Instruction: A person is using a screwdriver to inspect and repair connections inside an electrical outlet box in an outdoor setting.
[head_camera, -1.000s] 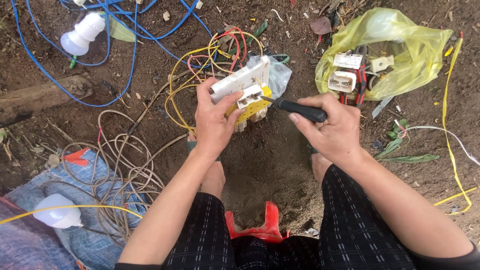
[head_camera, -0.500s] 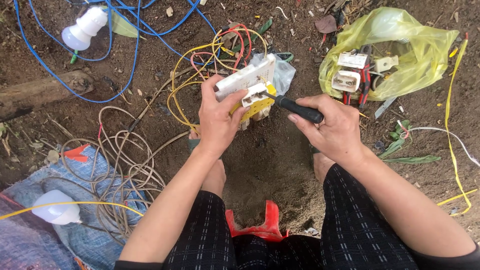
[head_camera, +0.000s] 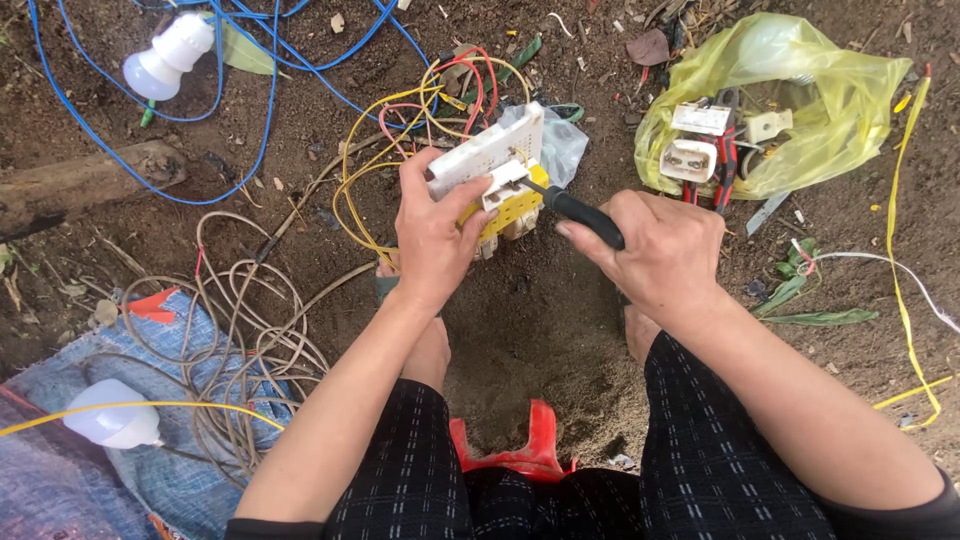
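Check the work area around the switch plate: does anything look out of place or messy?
Yes. The left hand holds a white switch plate over bare dirt ground, with yellow wires trailing loose. The right hand holds a screwdriver. A light bulb lies among tangled blue cable.

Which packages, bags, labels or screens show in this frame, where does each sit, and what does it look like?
Yellow plastic bag: upper right on the soil, crumpled, translucent, open, holding white electrical parts.
Clear plastic bag: behind the white switch board held in the left hand, small, crumpled.
Blue woven sack: lower left, flat on the ground, under a white bulb.
No labels, signs or screens visible.
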